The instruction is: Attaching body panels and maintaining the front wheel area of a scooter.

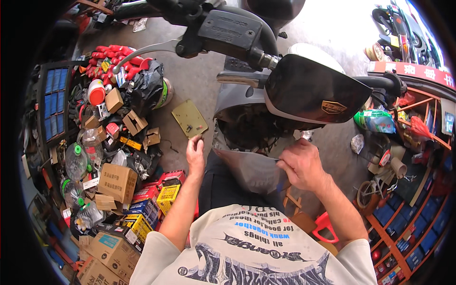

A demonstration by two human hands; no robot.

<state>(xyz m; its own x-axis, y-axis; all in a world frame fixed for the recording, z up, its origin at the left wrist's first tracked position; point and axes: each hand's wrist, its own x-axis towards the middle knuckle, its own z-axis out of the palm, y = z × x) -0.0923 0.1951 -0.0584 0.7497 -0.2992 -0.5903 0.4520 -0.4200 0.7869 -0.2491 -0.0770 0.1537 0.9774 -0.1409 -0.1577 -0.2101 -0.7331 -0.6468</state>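
A scooter's front end fills the upper middle, with a grey body panel (249, 171) below its dark open cavity (247, 126). My right hand (300, 164) is closed on the panel's right upper edge, thumb and fingers pinched there. My left hand (195, 154) is raised left of the panel, its fingers bent together; anything small between them is hidden. Just beyond its fingertips in the picture lies a flat yellowish tray (190, 118) with a few small dark parts on it. Above the panel are a black glossy headlight cover (313, 92) and the handlebar's brake lever (147, 50).
At left, a heap of cardboard boxes (117, 183), clear plastic bottles (76, 161) and red bottles (114, 57) crowds the floor. Orange shelving (389, 242) with blue bins stands at right. A red plastic stool-like object (325, 228) is near my right elbow.
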